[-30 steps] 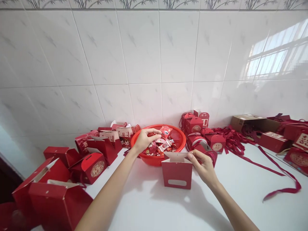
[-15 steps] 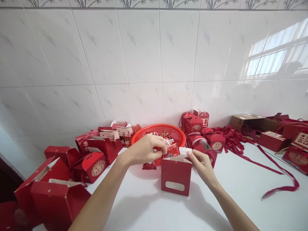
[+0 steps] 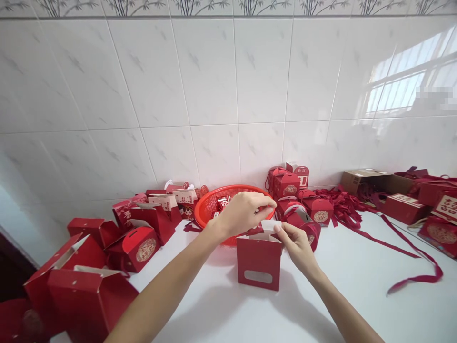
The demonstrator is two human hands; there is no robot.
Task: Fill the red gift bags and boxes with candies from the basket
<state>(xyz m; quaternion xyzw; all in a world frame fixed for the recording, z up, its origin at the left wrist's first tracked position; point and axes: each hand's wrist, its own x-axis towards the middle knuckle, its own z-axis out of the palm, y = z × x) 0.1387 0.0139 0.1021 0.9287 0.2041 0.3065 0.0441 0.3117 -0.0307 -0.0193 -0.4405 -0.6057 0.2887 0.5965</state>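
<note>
A red paper gift box [image 3: 259, 257] with a pale oblong window stands upright on the white table, its top flaps up. My right hand [image 3: 298, 245] pinches the white inner side of the flap at its right top edge. Over the open top, my left hand [image 3: 246, 212] is closed, fingertips together; whatever may be between them is hidden. A bit of red shows just below it at the box mouth. Behind, partly covered by the left hand, is an orange-red mesh basket [image 3: 210, 200] with red wrapped sweets [image 3: 223, 202] in it.
Several red boxes [image 3: 137, 247] crowd the left side. More closed red boxes [image 3: 287, 186] stand right of the basket, beside a heap of dark red ribbon [image 3: 339, 205]. A loose ribbon [image 3: 417, 278] trails across the right. A cardboard box [image 3: 367, 176] stands against the tiled wall.
My left hand has moved right, from beside the basket's front to above the box mouth. The red packets seen near it before are now out of sight. My right hand keeps its hold.
</note>
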